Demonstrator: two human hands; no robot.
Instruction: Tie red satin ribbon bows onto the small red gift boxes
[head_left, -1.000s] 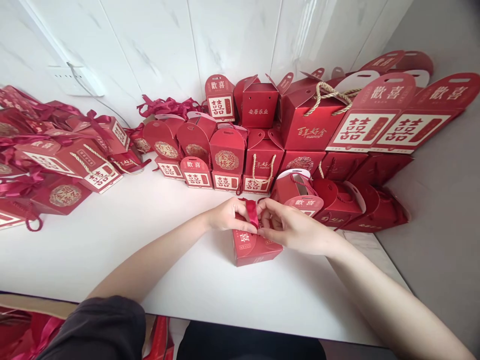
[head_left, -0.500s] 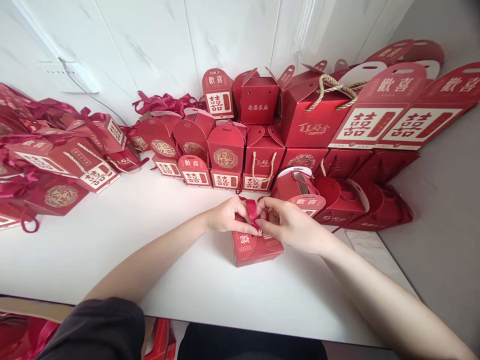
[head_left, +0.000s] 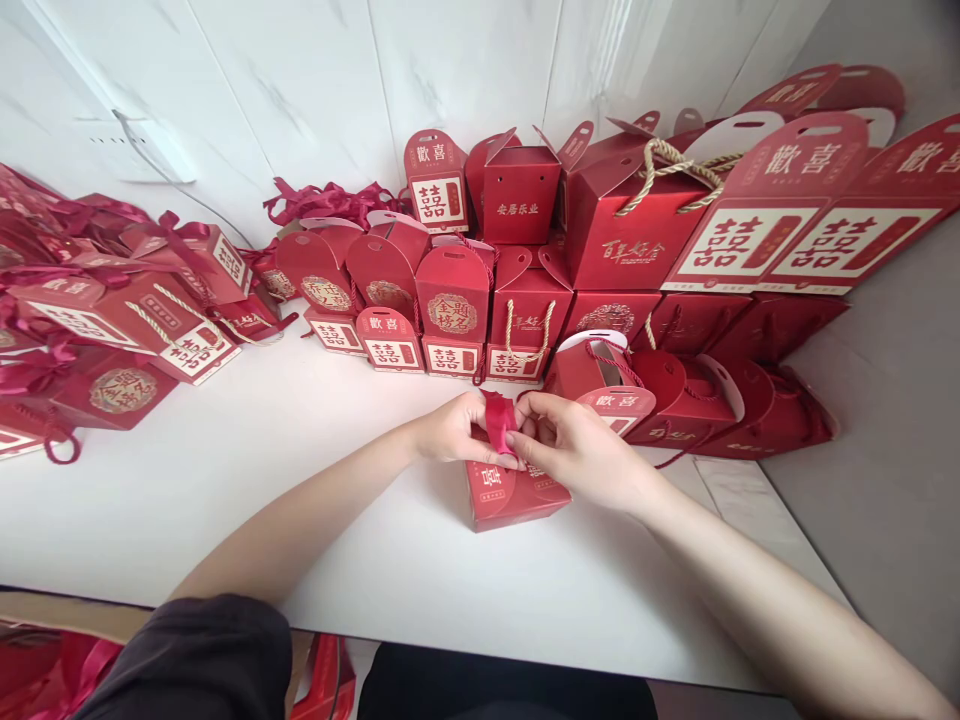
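A small red gift box (head_left: pixel 517 505) with pale lettering stands on the white table (head_left: pixel 337 530) in front of me. Over its top, a dark pink satin ribbon (head_left: pixel 499 422) is pinched between my two hands. My left hand (head_left: pixel 454 428) grips the ribbon from the left, thumb lying low along the box top. From the right, my right hand (head_left: pixel 559 435) holds it with thumb and bent fingers. The ribbon's lower part and the far side of the box are hidden behind my fingers.
Rows of red gift boxes (head_left: pixel 450 290), some with rope handles, line the wall, with larger boxes (head_left: pixel 630 220) at the right. More ribboned boxes (head_left: pixel 120 310) are piled at left. Loose ribbon (head_left: pixel 330 202) lies behind the rows. A wall socket (head_left: pixel 139 150) has a cable.
The ribbon between my hands now shows as a wider, flatter band, shifted slightly left over the fingers. Both hands stay at the box top, and the box has hardly moved.
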